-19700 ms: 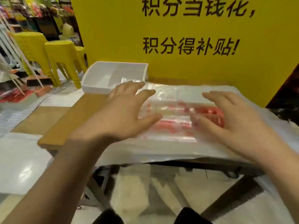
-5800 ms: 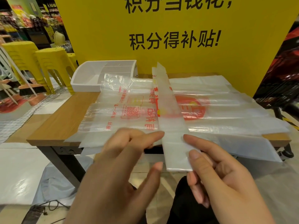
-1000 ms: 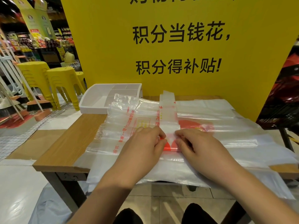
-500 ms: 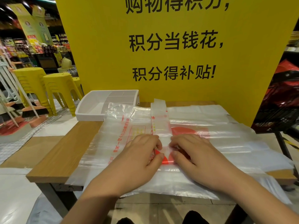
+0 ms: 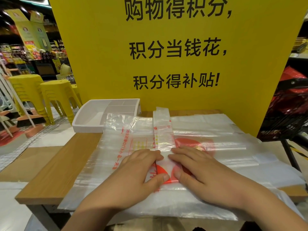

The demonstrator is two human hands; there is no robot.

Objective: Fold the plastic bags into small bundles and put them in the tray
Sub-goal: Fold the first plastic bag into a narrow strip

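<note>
Bag strip (image 5: pixel 162 130) — clear film with red print, folded lengthwise into a narrow band — lies front to back across the pile of plastic bags (image 5: pixel 113 147) on the wooden table (image 5: pixel 58 164). Its near end is turned over into a small flap showing a red patch.

Left hand (image 5: pixel 138 174): fingers straight and together, pressing flat on the flap's left side, thumb at its near edge. Right hand (image 5: pixel 200 170): the same on the right side. The two sets of fingertips almost meet.

Tray (image 5: pixel 86 124): white, divided into compartments, at the table's back left corner; one bag's edge overlaps its right side.

Writing: vertical red characters on the top bag, too small to read. Yellow board (image 5: pixel 183 100) behind — black text "购物得积分, 积分当钱花, 积分得补贴!"
</note>
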